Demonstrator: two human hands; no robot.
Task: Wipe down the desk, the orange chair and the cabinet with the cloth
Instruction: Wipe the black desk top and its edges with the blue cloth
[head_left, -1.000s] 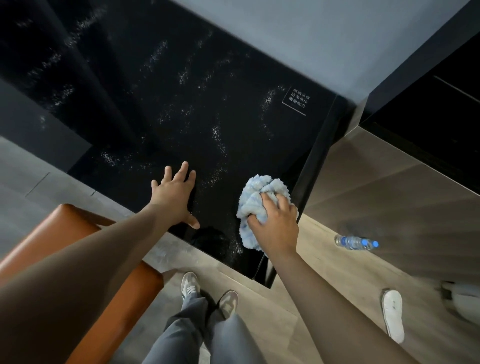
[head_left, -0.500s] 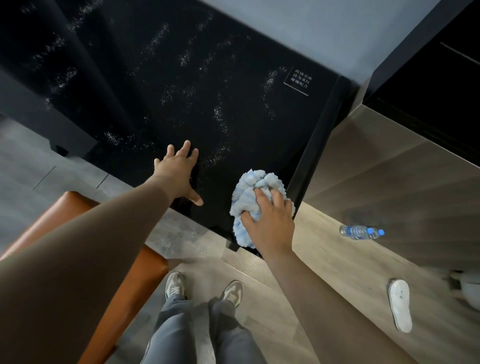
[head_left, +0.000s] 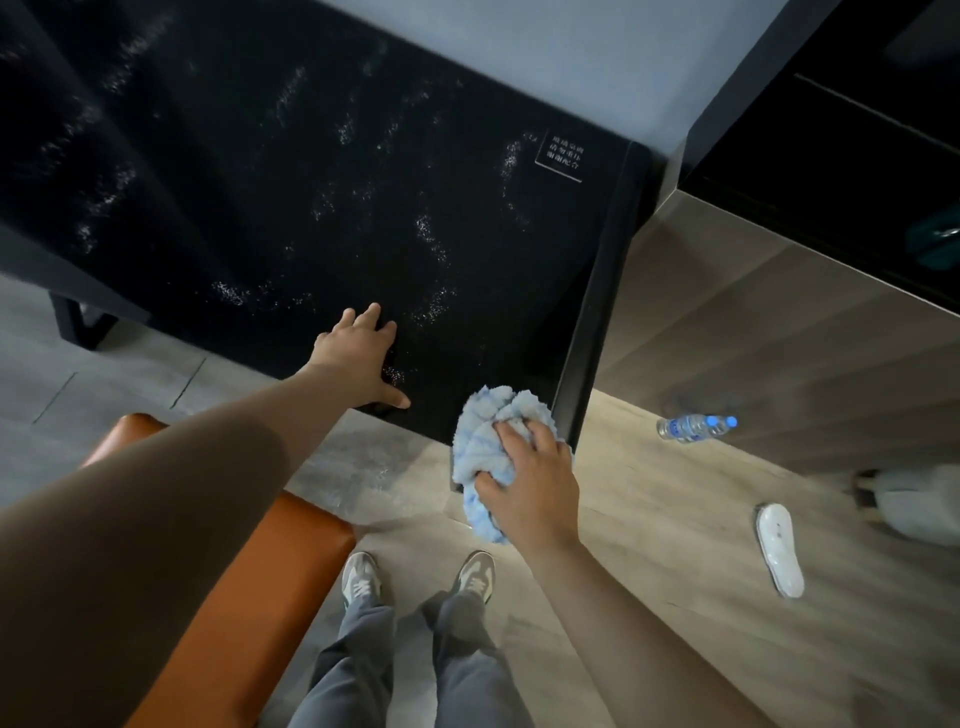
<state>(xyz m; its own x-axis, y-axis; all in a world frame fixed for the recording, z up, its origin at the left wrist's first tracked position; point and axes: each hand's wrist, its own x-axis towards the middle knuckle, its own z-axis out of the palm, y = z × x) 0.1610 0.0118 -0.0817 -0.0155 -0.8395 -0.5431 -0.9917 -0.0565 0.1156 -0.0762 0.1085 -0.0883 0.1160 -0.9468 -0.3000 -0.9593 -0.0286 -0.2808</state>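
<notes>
Wiping the table (head_left: 208, 156), by the look of it: right hand (head_left: 530, 488) has a full grip round the bunched cloth (head_left: 485, 441) at the table's lower right corner, partly past the edge. Left hand (head_left: 358, 358) lies flat on the table just left of the cloth, holding nothing. White streaks (head_left: 431, 234) run up-left of the grip, so the next pass likely heads there. Chair (head_left: 270, 571) lower left, cabinet (head_left: 753, 353) right.

We see the bench (head_left: 311, 182) run off the top and left edges. Our left arm (head_left: 156, 519) hides much of the chair (head_left: 249, 597). Our right hand (head_left: 530, 493) covers part of the cloth (head_left: 483, 441). The sign (head_left: 560, 156) is too small to read.
</notes>
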